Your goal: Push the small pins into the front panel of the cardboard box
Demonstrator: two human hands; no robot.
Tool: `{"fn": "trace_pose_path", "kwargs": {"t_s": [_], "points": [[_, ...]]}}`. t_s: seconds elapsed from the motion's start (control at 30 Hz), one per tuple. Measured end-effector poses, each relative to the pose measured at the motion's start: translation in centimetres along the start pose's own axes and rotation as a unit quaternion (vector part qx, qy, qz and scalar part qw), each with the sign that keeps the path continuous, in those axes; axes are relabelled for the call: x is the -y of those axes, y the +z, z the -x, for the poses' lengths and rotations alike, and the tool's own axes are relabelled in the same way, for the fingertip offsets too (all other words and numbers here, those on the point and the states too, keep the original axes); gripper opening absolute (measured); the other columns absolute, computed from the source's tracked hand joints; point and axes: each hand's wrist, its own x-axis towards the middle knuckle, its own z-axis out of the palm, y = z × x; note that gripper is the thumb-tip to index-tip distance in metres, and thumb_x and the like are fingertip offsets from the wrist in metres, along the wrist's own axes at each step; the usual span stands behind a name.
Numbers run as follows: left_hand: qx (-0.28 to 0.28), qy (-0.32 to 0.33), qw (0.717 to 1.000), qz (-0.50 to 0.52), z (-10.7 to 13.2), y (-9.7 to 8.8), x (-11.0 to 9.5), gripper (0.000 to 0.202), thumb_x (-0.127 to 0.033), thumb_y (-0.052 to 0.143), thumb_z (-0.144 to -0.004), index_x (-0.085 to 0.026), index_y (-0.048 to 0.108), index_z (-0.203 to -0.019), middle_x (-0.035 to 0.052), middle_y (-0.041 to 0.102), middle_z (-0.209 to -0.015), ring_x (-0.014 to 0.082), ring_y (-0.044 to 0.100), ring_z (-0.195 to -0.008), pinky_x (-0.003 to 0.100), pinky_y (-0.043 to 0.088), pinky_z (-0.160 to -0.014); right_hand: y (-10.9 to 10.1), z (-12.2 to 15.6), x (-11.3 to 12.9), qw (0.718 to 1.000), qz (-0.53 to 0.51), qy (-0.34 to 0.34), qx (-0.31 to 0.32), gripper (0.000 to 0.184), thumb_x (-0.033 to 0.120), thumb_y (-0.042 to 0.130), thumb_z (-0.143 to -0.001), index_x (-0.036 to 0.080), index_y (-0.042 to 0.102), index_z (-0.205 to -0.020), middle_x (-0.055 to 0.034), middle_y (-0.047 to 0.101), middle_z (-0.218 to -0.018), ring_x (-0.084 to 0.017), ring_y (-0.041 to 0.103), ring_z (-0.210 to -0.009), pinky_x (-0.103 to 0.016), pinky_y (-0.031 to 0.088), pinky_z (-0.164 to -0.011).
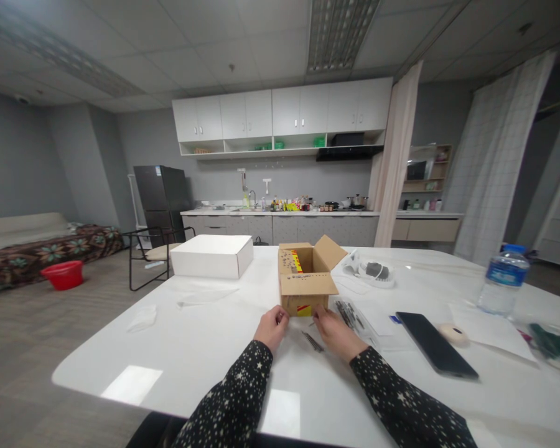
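Observation:
A small brown cardboard box [308, 284] with a red and yellow label stands in front of me, its top flaps folded out. At the box's lower left front corner, my left hand [273, 326] is closed with curled fingers against the cardboard. My right hand [338, 333] pinches at the lower right front corner; its fingertips partly hide what they grip. Several thin dark metal pieces [312, 341] lie on the table between my hands. Beside my right hand is a clear tray [352, 316] with slim metal tools in it.
On the white table [205, 348] are a white box [212, 256], a black phone [435, 345], a water bottle [503, 283], a white round item with a cable [376, 274], and crumpled clear plastic [142, 318]. A chair [152, 255] stands beyond the table's left edge.

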Motion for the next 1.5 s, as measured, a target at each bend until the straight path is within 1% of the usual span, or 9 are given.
{"fn": "trace_pose_path", "kwargs": {"t_s": [0.07, 0.17, 0.27, 0.5, 0.73, 0.87, 1.13, 1.37, 1.5], "points": [[0.001, 0.000, 1.000, 0.000, 0.0, 0.0, 0.0, 0.017, -0.029, 0.046, -0.080, -0.017, 0.058, -0.074, -0.0036, 0.050, -0.059, 0.0130, 0.046, -0.060, 0.024, 0.033, -0.060, 0.2, -0.1, -0.3, 0.998, -0.055, 0.000, -0.023, 0.018, 0.011, 0.040, -0.091, 0.017, 0.055, -0.096, -0.0101, 0.068, -0.092, -0.020, 0.062, -0.086, -0.027, 0.040, -0.072], [0.001, 0.001, 1.000, 0.001, 0.0, 0.1, 0.1, 0.017, -0.029, 0.046, -0.080, -0.017, 0.057, -0.074, -0.0036, 0.050, -0.059, 0.0130, 0.046, -0.060, 0.024, 0.033, -0.060, 0.4, -0.4, -0.5, 0.993, -0.104, -0.003, -0.057, 0.013, 0.015, 0.042, -0.089, 0.019, 0.055, -0.088, -0.0069, 0.066, -0.086, -0.019, 0.061, -0.080, -0.026, 0.041, -0.070], [0.001, 0.002, 1.000, 0.003, 0.2, 0.1, 0.2, 0.017, -0.029, 0.046, -0.080, -0.017, 0.057, -0.074, -0.0037, 0.050, -0.059, 0.0129, 0.046, -0.059, 0.024, 0.033, -0.060, 0.2, -0.6, -0.4, 0.988, -0.130, 0.001, -0.078, 0.012, 0.018, 0.043, -0.086, 0.019, 0.055, -0.083, -0.0046, 0.065, -0.080, -0.018, 0.060, -0.075, -0.026, 0.042, -0.069], [0.001, -0.001, 1.000, 0.004, 0.0, 0.1, 0.2, 0.015, -0.026, 0.047, -0.078, -0.018, 0.058, -0.074, -0.0038, 0.050, -0.058, 0.0129, 0.046, -0.059, 0.024, 0.033, -0.060, 0.2, -0.9, -0.6, 0.976, -0.183, 0.032, -0.114, 0.012, 0.021, 0.047, -0.075, 0.019, 0.057, -0.079, -0.0027, 0.064, -0.071, -0.018, 0.059, -0.067, -0.027, 0.041, -0.064], [0.006, -0.004, 1.000, 0.003, 0.1, 0.0, 0.0, 0.015, -0.025, 0.047, -0.077, -0.018, 0.058, -0.074, -0.0034, 0.050, -0.058, 0.0132, 0.046, -0.059, 0.025, 0.033, -0.059, 0.5, -0.9, -0.7, 0.977, -0.186, 0.046, -0.097, 0.013, 0.018, 0.048, -0.070, 0.019, 0.059, -0.077, -0.0014, 0.063, -0.068, -0.017, 0.058, -0.065, -0.026, 0.041, -0.062], [0.005, -0.001, 1.000, 0.002, 0.0, 0.1, 0.1, 0.015, -0.026, 0.047, -0.078, -0.018, 0.059, -0.074, -0.0033, 0.050, -0.059, 0.0134, 0.046, -0.059, 0.025, 0.034, -0.060, 0.6, -0.8, -0.4, 0.976, -0.192, 0.059, -0.090, 0.014, 0.017, 0.049, -0.069, 0.019, 0.060, -0.077, -0.0013, 0.065, -0.069, -0.017, 0.059, -0.065, -0.025, 0.041, -0.061], [0.002, -0.008, 1.000, -0.003, 0.1, 0.0, 0.0, 0.017, -0.029, 0.046, -0.079, -0.018, 0.058, -0.075, -0.0038, 0.050, -0.058, 0.0133, 0.046, -0.059, 0.025, 0.034, -0.060, 1.3, -0.8, -0.7, 0.976, -0.202, 0.054, -0.066, 0.017, 0.018, 0.050, -0.071, 0.018, 0.063, -0.081, -0.0008, 0.066, -0.070, -0.015, 0.059, -0.066, -0.023, 0.042, -0.061], [-0.001, -0.008, 1.000, 0.002, 0.1, 0.0, 0.1, 0.017, -0.029, 0.046, -0.079, -0.018, 0.058, -0.074, -0.0037, 0.050, -0.059, 0.0132, 0.046, -0.059, 0.025, 0.034, -0.060, 0.5, -0.7, 0.1, 0.971, -0.222, 0.042, -0.080, 0.014, 0.016, 0.050, -0.070, 0.018, 0.061, -0.077, -0.0019, 0.067, -0.072, -0.015, 0.060, -0.068, -0.023, 0.043, -0.064], [-0.006, -0.008, 1.000, -0.003, 0.2, -0.1, 0.2, 0.017, -0.029, 0.046, -0.079, -0.018, 0.058, -0.074, -0.0033, 0.051, -0.059, 0.0133, 0.047, -0.059, 0.025, 0.034, -0.060, 0.5, -0.7, 0.3, 0.973, -0.214, 0.041, -0.078, 0.013, 0.016, 0.050, -0.069, 0.018, 0.061, -0.076, -0.0008, 0.066, -0.071, -0.015, 0.060, -0.068, -0.023, 0.043, -0.063]]}}
